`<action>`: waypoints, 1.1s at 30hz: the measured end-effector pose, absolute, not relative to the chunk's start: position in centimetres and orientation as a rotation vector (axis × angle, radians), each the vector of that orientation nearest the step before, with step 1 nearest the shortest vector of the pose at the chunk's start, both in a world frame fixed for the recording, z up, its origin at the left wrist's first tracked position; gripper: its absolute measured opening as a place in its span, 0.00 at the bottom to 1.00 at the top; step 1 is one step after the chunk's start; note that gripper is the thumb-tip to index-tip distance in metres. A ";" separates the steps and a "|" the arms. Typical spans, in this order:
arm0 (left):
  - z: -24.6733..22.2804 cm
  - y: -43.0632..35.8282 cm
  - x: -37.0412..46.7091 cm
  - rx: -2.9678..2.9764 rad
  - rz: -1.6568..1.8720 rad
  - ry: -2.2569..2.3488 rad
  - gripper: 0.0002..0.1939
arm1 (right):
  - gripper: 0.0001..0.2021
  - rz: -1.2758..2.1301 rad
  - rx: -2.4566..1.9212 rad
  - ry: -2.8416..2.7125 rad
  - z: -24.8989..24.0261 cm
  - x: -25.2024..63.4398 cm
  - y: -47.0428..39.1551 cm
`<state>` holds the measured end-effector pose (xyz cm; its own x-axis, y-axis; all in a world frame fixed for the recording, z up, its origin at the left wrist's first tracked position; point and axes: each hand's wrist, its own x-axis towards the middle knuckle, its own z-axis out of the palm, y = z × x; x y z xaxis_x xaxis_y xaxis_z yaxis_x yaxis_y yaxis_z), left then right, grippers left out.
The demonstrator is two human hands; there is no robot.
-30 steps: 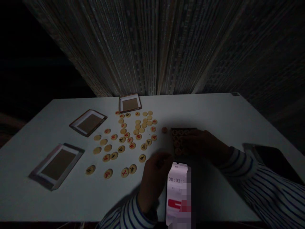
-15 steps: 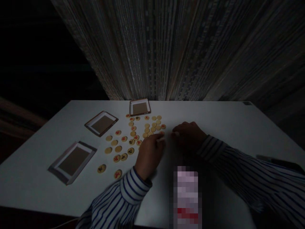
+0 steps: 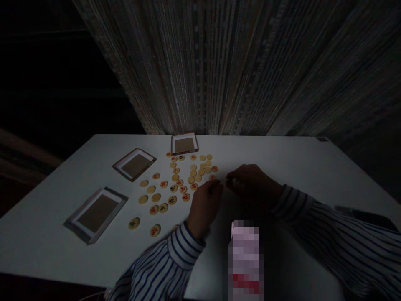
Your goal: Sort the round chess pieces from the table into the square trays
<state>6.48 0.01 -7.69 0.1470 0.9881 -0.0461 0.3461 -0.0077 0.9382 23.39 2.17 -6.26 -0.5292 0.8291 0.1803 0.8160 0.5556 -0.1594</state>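
Note:
Round wooden Chinese chess pieces (image 3: 172,200), marked in red or black or showing a plain side, lie scattered over the left and middle of the table. My left hand (image 3: 205,207) is closed just right of them, its fingers curled and thumb drawn in. Facing it, a small gap away, my right hand (image 3: 253,184) is closed too, with fingertips bent towards the thumb. The dark light hides whatever the fingertips of either hand may hold. A red-marked piece (image 3: 213,177) lies just beyond my left fingertips.
Three shallow trays stand on the white table (image 3: 282,152): a near-left tray (image 3: 117,193), a mid-left tray (image 3: 150,155) and a back tray (image 3: 184,136). A dark flat object (image 3: 369,217) lies partly behind my right sleeve. A string curtain (image 3: 213,83) hangs behind the table.
My left hand has shifted right, bringing its fingertips closer to my right hand. My right hand has moved slightly right and down. The pieces and trays keep their places.

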 end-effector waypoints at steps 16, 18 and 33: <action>-7.1 -2.6 11.6 1.047 0.871 1.000 0.14 | 0.13 0.111 -1.248 -2.378 -4.7 28.6 -3.4; -7.0 -2.7 12.2 1.074 0.877 1.010 0.13 | 0.13 0.117 -1.302 -2.381 -4.5 29.1 -3.8; -9.1 -1.5 11.7 2.575 0.416 1.238 0.09 | 0.10 0.240 -1.560 -2.567 -8.7 31.6 -2.5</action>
